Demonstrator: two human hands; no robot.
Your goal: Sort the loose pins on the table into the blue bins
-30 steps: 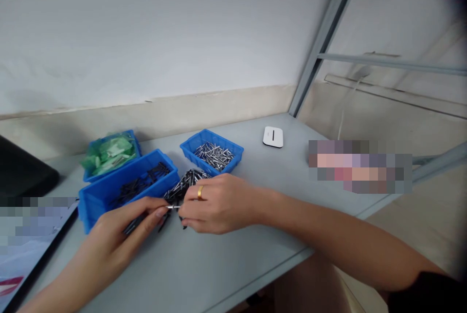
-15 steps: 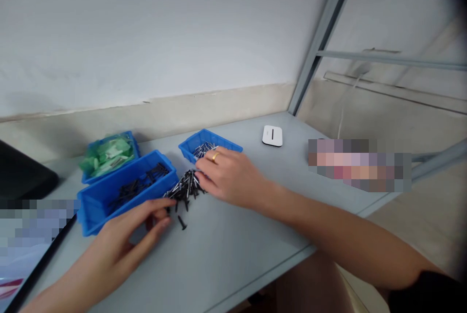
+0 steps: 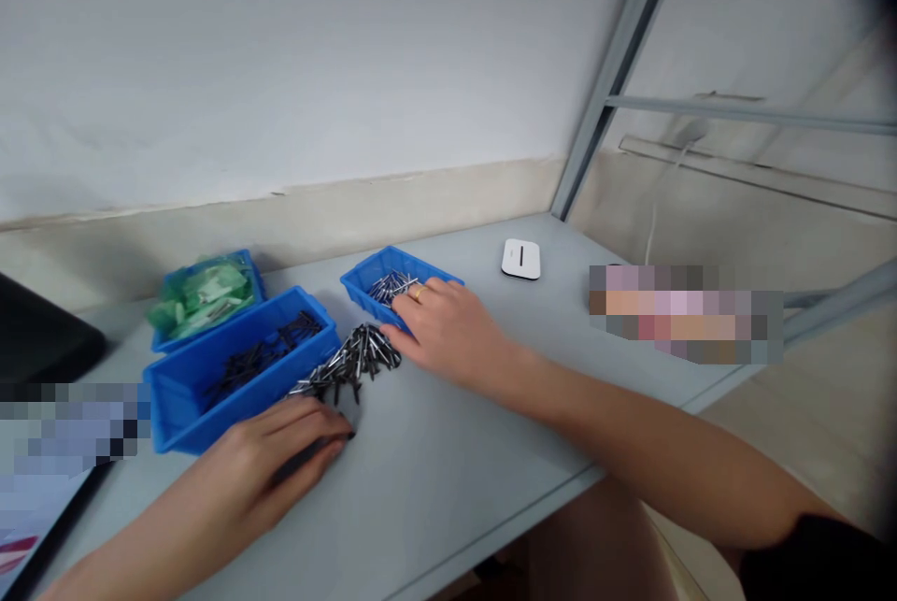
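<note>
My left hand (image 3: 280, 456) rests low over the desk, its thumb and fingers closed around a black screw (image 3: 351, 435) whose end just shows at the fingertips. Just beyond it lies a mixed pile of silver nails and black screws (image 3: 361, 353). My right hand (image 3: 448, 325) is at the near rim of a small blue bin (image 3: 364, 281) holding silver nails (image 3: 392, 286). Its thumb is apart from the fingers, and nothing shows between them. Left of the pile stands a longer blue bin (image 3: 178, 409) with black screws (image 3: 263, 358) inside.
Behind the long bin, another blue bin (image 3: 258, 276) holds a green plastic bag (image 3: 210, 293). A white box-like device (image 3: 521, 260) lies toward the back right of the grey desk (image 3: 448, 470). A metal frame post (image 3: 603, 106) rises at the right corner.
My left hand has come down toward me and closed on the loose black screw. My right hand has shifted slightly right, away from the pile, uncovering more nails in the small bin.
</note>
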